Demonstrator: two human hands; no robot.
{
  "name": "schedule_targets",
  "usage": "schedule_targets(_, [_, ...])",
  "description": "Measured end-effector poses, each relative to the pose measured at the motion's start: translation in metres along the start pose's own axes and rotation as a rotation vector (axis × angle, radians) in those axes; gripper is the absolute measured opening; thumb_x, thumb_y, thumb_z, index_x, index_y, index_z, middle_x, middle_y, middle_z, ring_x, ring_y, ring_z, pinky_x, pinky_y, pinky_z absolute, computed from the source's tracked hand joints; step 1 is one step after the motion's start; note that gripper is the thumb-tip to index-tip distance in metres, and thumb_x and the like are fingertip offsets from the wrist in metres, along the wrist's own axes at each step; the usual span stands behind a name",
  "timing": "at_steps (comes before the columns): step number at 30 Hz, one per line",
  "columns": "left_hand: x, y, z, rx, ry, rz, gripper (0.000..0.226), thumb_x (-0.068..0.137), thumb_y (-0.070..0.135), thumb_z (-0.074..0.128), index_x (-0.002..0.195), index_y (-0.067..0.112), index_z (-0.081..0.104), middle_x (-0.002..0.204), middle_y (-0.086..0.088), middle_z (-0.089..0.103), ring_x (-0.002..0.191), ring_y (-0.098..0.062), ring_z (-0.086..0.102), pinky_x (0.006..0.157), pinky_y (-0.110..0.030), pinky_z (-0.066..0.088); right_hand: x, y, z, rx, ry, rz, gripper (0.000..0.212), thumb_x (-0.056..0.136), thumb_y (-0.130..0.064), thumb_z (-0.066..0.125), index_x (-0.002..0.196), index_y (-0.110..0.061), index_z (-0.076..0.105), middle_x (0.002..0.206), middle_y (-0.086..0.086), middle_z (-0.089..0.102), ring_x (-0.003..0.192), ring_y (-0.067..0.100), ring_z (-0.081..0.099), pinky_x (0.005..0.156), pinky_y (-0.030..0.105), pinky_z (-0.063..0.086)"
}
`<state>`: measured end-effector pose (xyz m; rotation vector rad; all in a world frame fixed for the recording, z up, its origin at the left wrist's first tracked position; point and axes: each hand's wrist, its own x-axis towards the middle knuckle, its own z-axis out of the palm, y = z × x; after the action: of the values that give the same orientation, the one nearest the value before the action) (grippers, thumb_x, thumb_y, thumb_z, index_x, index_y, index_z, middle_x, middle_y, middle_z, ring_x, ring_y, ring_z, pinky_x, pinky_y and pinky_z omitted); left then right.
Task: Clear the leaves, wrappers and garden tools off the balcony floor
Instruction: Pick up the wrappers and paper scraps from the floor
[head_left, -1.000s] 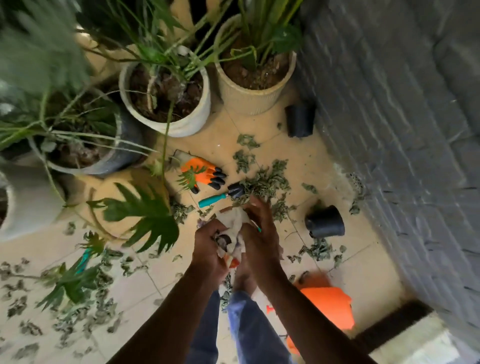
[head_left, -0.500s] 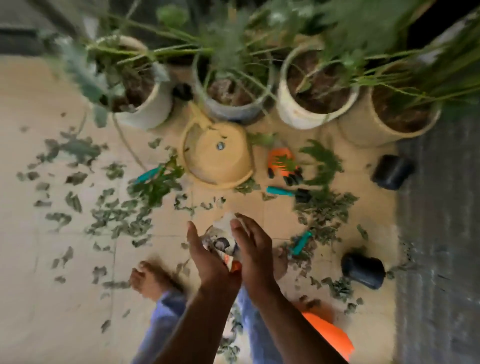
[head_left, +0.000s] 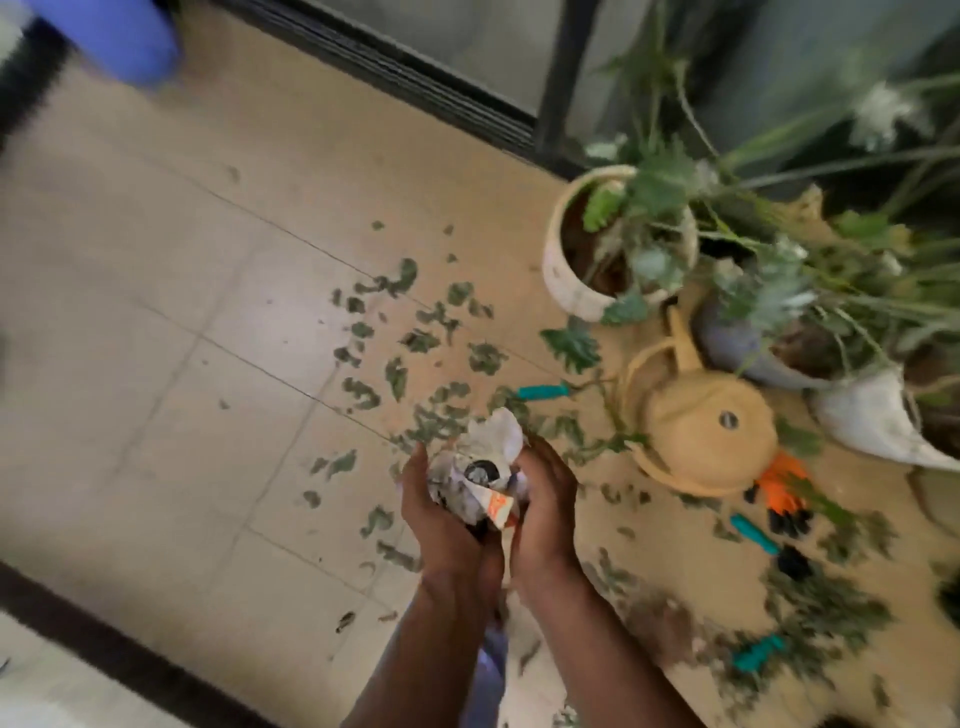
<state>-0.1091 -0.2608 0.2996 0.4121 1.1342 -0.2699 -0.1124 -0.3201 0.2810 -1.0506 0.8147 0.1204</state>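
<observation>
1. Low in the centre of the frame, the left hand (head_left: 441, 512) and the right hand (head_left: 545, 499) face each other, palms inward, with a wad of crumpled wrappers (head_left: 483, 483) pressed between them.
2. The fingers of both hands are curled round the wad, clamping it from either side; a white crumpled tip sticks up above the fingers and an orange-printed corner pokes out at the bottom.
3. The wad is held up off the balcony floor (head_left: 156, 338), above a scatter of leaves.
4. The cut leaves (head_left: 415, 343) lie strewn over the beige tiles from the centre of the frame out to the lower right, where they are thicker and blurred.
5. A yellow watering can (head_left: 701, 426) lies on the floor right of centre, just beside the right hand's fingertips in the picture.
6. A teal-handled tool (head_left: 543, 391) lies among the leaves just above the hands; a second teal handle (head_left: 753, 532) lies at the right, and a third (head_left: 756, 652) at the lower right.
7. An orange and black garden glove (head_left: 779, 493) lies on the floor just right of the watering can.
8. Potted plants crowd the upper right; the nearest is a cream pot (head_left: 566, 280).
9. A dark door track (head_left: 415, 78) runs across the top, and a blue blurred shape (head_left: 119, 36) sits at the upper left.
</observation>
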Motion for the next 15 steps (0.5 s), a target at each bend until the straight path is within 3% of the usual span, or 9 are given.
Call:
schedule_targets(3, [0.005,0.062,0.018,-0.086,-0.103,0.065,0.071,0.094,0.057,0.050,0.142,0.005,0.060,0.137,-0.015,0.065,0.117,-0.035,0.062,0.102,-0.043,0.047,0.015,0.000,0.067,-0.081,-0.078,0.013,0.045,0.073,-0.034,0.068,0.108,-0.009,0.077,0.107,0.013,0.077,0.098,0.028,0.074,0.079,0.036,0.058])
schedule_targets(6, [0.019,0.108,0.028,-0.112,-0.054,0.098,0.073,0.094,0.058,0.049,0.142,0.005,0.059,0.141,-0.016,0.062,0.130,-0.035,0.056,0.116,-0.044,0.039,0.030,0.001,0.123,-0.124,-0.127,0.026,0.044,0.075,-0.036,0.066,0.110,-0.010,0.076,0.109,0.010,0.077,0.100,0.025,0.074,0.079,0.034,0.058])
schedule_targets(10, [0.042,0.170,0.044,-0.249,-0.065,0.143,0.070,0.097,0.058,0.045,0.141,0.004,0.060,0.137,-0.015,0.065,0.121,-0.033,0.062,0.106,-0.042,0.045,0.055,-0.002,0.192,-0.170,-0.197,0.030,0.038,0.081,-0.028,0.062,0.110,-0.007,0.075,0.111,0.013,0.076,0.104,0.028,0.073,0.083,0.036,0.059])
schedule_targets(15, [0.079,0.242,0.074,-0.341,-0.057,0.265,0.071,0.098,0.058,0.047,0.145,0.005,0.056,0.146,-0.018,0.058,0.136,-0.037,0.054,0.119,-0.049,0.037,0.099,-0.002,0.271,-0.138,-0.268,0.170,0.036,0.087,-0.023,0.056,0.109,-0.001,0.072,0.120,0.023,0.070,0.116,0.042,0.065,0.101,0.056,0.052])
